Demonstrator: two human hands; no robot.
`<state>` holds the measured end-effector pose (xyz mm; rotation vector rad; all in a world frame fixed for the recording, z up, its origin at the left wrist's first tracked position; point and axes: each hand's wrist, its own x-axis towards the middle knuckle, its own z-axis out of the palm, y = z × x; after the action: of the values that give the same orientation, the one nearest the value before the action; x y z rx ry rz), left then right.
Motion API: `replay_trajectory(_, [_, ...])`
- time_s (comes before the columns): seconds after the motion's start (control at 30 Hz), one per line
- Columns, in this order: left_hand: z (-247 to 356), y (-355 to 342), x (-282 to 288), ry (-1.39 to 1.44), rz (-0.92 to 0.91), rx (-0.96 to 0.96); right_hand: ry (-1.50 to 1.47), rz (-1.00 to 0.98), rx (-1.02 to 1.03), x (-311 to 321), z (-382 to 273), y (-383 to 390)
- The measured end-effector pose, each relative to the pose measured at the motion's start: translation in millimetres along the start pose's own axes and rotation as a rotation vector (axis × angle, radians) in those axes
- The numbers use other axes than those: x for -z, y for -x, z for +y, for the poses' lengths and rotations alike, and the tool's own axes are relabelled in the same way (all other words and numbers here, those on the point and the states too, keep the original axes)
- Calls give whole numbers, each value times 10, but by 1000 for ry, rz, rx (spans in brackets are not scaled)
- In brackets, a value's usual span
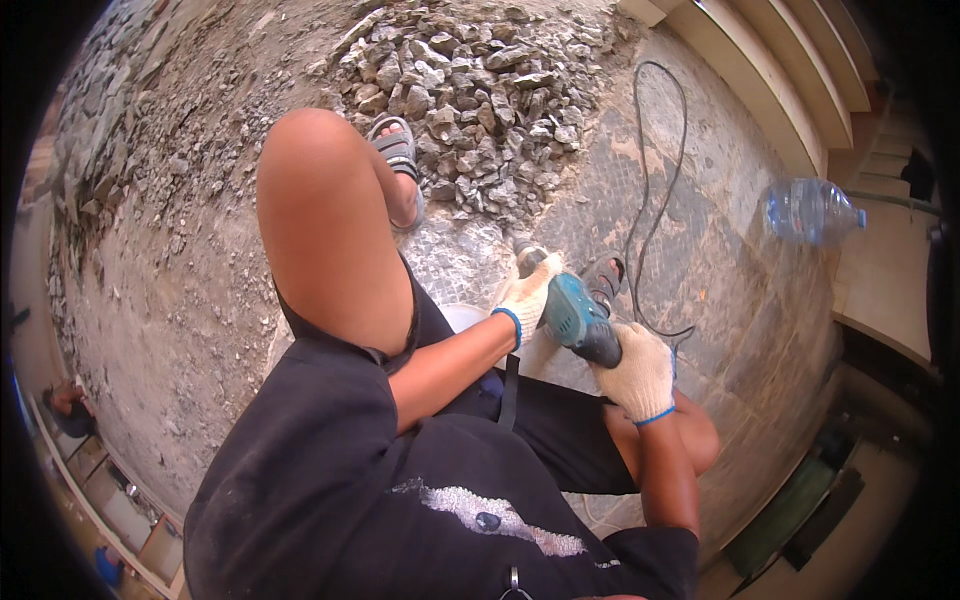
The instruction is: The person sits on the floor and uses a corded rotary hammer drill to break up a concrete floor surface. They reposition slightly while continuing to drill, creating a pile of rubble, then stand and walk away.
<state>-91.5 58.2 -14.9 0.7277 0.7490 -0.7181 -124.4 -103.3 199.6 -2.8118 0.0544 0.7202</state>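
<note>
One power tool point(577, 312), two gloves point(525, 300) point(638, 375), two sandals point(397, 148) point(601, 284), one cord point(684, 110), one bottle point(808, 212).

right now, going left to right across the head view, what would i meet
Raised bare knee → left gloved hand → teal power tool housing → right gloved hand → clear plastic bottle

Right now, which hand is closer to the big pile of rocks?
Left. The left hand, on the front of the teal power tool, is near the rock pile's closest edge; the right hand, at the tool's rear, is farther back and rightward.
</note>
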Motion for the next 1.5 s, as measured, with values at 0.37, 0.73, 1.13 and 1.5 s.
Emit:
replay_trajectory(0.37, [398, 310, -380, -103, -175, -50, -34, 146, 152, 296, 65, 49])
replay_trajectory(0.73, [215, 757, -242, 60, 81, 140, -19, -45, 176, 439, -30, 73])
replay_trajectory(1.13, [303, 437, -39, 176, 116, 133, 26, -74, 141, 419, -302, -142])
replay_trajectory(1.5, [558, 576, 99, 250, 0, 173, 99, -111, 132, 485, -701, -249])
